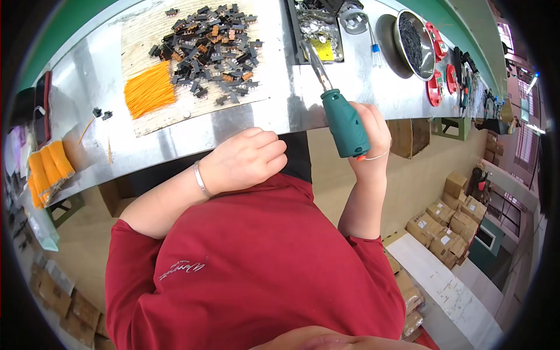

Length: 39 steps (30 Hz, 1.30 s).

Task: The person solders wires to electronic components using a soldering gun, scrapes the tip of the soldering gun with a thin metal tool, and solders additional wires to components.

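Note:
My right hand [373, 137] is wrapped round the green handle of a soldering tool [345, 123], whose metal tip points up toward a black tray [293, 35] with a yellow piece in it. My left hand [252, 157] rests near the bench's front edge with its fingers curled; whatever is inside, if anything, is hidden. Beyond it lies a wooden board [169, 121] bearing a heap of small black switches [207, 49] and a bundle of orange wires [150, 89].
A metal bowl [413, 45] of dark pieces stands at the right, beside red holders [434, 88]. A clear container [354, 21] sits behind the tool. Orange bundles [49, 170] lie at the far left. Cardboard boxes [440, 230] stand on the floor.

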Motion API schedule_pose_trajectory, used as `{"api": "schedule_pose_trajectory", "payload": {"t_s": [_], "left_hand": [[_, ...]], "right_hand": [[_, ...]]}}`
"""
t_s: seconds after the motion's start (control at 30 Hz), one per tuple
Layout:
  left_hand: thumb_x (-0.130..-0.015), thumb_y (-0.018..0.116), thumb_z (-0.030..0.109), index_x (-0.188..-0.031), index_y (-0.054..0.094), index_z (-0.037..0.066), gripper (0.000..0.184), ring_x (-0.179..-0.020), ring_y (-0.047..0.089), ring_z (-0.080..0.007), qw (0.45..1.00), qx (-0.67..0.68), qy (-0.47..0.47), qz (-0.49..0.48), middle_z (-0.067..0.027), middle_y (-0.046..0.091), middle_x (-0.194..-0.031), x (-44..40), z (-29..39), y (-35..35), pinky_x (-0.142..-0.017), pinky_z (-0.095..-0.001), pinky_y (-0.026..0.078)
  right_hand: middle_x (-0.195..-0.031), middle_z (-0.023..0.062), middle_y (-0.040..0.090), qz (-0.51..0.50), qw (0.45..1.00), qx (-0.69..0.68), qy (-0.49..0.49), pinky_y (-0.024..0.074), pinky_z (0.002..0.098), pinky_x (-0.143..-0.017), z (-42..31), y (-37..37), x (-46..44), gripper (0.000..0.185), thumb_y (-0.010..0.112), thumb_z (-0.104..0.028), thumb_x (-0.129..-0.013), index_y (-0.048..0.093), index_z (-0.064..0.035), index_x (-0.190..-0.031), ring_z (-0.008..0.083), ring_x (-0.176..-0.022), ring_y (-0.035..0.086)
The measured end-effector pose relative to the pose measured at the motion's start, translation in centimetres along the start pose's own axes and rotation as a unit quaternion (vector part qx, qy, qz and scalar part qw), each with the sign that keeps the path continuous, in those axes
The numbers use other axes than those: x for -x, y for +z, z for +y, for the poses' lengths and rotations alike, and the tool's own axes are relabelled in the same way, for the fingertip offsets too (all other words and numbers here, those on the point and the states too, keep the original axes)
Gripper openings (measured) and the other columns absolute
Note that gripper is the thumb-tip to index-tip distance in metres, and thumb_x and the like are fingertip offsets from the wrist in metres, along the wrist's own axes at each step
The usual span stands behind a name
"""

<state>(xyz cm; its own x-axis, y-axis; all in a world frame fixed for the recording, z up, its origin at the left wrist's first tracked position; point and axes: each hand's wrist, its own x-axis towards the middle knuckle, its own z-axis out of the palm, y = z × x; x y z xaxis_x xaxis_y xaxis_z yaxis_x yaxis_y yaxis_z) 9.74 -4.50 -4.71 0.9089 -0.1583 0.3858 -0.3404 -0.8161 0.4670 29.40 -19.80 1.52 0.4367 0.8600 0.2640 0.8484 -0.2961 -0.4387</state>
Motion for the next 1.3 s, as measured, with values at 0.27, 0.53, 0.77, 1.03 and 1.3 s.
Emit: {"api": "schedule_pose_trajectory", "payload": {"t_s": [0.27,0.53,0.77,1.03,1.3], "left_hand": [[-0.07,0.06,0.008,-0.079,0.056,0.007,0.01,-0.082,0.056,-0.0181,1.0,0.001,0.005,0.008,-0.0039,0.056,-0.088,0.0,-0.1,0.1,-0.073,-0.0295,0.045],[-0.071,0.061,0.007,-0.078,0.055,0.007,0.009,-0.081,0.056,-0.0194,1.0,0.002,0.01,0.015,-0.0042,0.054,-0.085,0.1,0.0,0.1,-0.074,-0.0304,0.045],[-0.071,0.061,0.006,-0.077,0.055,0.007,0.009,-0.081,0.055,-0.0214,1.0,0.01,0.005,0.027,-0.005,0.054,-0.084,0.7,0.2,0.0,-0.075,-0.0318,0.045],[-0.066,0.044,-0.014,-0.078,0.063,0.003,0.029,-0.081,0.061,-0.0267,0.923,0.363,-0.052,0.118,-0.009,0.063,-0.082,4.0,4.2,-9.1,-0.072,-0.0344,0.049],[-0.084,0.062,-0.002,-0.091,0.07,-0.003,0.011,-0.088,0.068,-0.0266,0.813,0.471,0.336,0.059,-0.0138,0.068,-0.099,6.7,20.8,-21.2,-0.079,-0.0336,0.057]], "right_hand": [[-0.087,0.0104,0.064,-0.058,0.994,-0.091,0.032,0.0481,0.0277,-0.073,1.4,-3.1,-0.2,0.031,0.068,0.007,-0.072,0.065,0.0021,-0.102,0.0191,-0.078,0.062],[-0.08,0.0077,0.055,0.078,0.857,-0.481,0.168,0.0449,0.0298,-0.063,0.7,-3.8,3.1,0.026,0.06,-0.007,-0.088,0.053,-0.0033,-0.112,0.0127,-0.064,0.05],[-0.079,0.005,0.047,0.016,0.643,-0.748,0.165,0.0388,0.0255,-0.059,-2.4,-2.4,5.6,0.026,0.053,-0.019,-0.093,0.048,-0.008,-0.116,0.0094,-0.062,0.042],[-0.08,0.0056,0.049,0.045,0.676,-0.717,0.164,0.0391,0.0268,-0.057,-6.1,-1.7,8.5,0.028,0.055,-0.016,-0.091,0.048,-0.0063,-0.117,0.011,-0.063,0.044],[-0.079,0.0089,0.056,0.083,0.742,-0.626,0.225,0.0445,0.0308,-0.061,-7.7,0.2,10.1,0.023,0.058,-0.008,-0.089,0.054,-0.0013,-0.11,0.0141,-0.066,0.051]]}}
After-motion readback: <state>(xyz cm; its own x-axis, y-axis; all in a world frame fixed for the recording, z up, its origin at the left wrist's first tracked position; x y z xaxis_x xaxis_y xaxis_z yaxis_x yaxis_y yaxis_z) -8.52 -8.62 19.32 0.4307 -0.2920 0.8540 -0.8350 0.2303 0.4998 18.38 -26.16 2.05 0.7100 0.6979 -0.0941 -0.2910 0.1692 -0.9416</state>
